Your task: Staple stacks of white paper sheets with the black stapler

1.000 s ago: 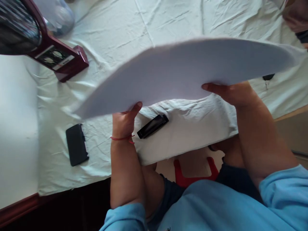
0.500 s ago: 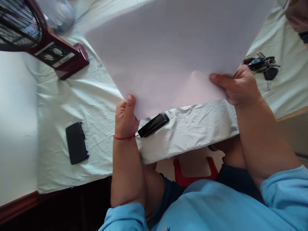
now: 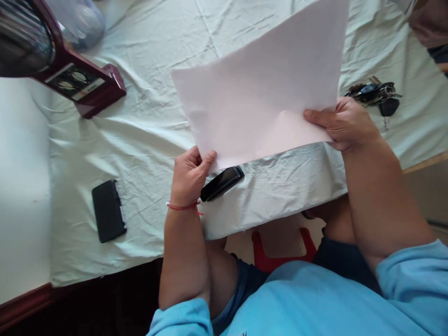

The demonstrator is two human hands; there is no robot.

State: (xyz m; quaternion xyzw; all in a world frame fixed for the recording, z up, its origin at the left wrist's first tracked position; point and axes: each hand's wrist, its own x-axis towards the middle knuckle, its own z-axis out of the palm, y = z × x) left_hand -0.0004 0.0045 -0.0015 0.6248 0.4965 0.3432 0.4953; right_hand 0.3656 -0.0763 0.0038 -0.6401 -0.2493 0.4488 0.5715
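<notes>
A white sheet of paper, maybe more than one, is held up above the cloth-covered table. My left hand pinches its near left corner, thumb on top. At the near right corner my right hand grips it the same way, the fingers hidden underneath. Just right of my left wrist, below the paper's near edge, lies a black stapler-like object. A bunch of keys rests beyond my right hand.
A pale green cloth with wrinkles covers the table. A dark red electric racket and a clear plastic bag are at the far left. Nearer on the left lies a flat black case. A red stool shows below the table edge.
The paper's far edge has come down and nearer, uncovering the cloth behind it. My left hand has shifted slightly right with its corner; my right hand stays about where it was.
</notes>
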